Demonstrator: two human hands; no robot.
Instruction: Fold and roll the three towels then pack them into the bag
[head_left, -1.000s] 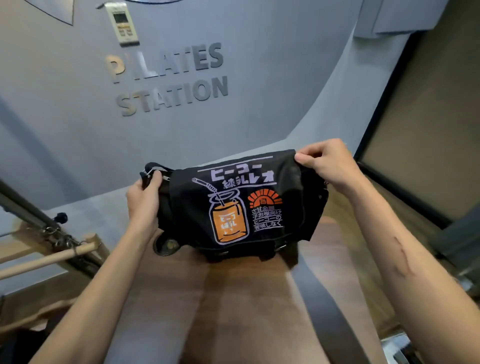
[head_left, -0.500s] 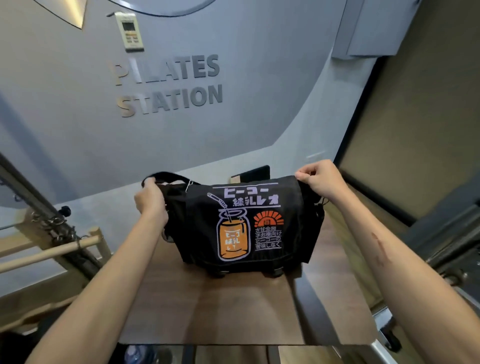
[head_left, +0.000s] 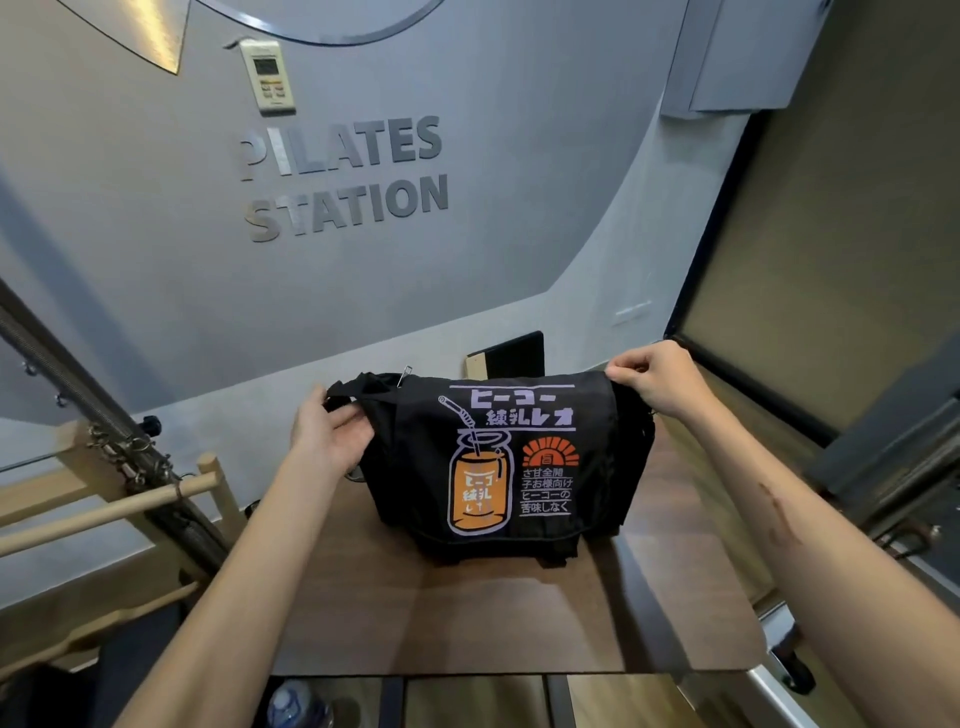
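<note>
since the earlier frame, bag (head_left: 509, 462) sits lower on table (head_left: 467, 618), at 12 o'clock. table: smooth brown wood; grey wall (head_left: 156, 208) behind. bag: black fabric, long axis 9-to-3, printed flap toward camera. left hand (head_left: 327, 441) grips strap end; right hand (head_left: 657, 382) pinches flap corner.

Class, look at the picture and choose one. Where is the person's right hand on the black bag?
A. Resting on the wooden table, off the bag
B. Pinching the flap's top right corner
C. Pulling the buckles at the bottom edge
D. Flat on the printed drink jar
B: the right hand has its fingers curled onto the top right corner of the black bag, while the left hand holds the bag's left end by the strap.
</note>
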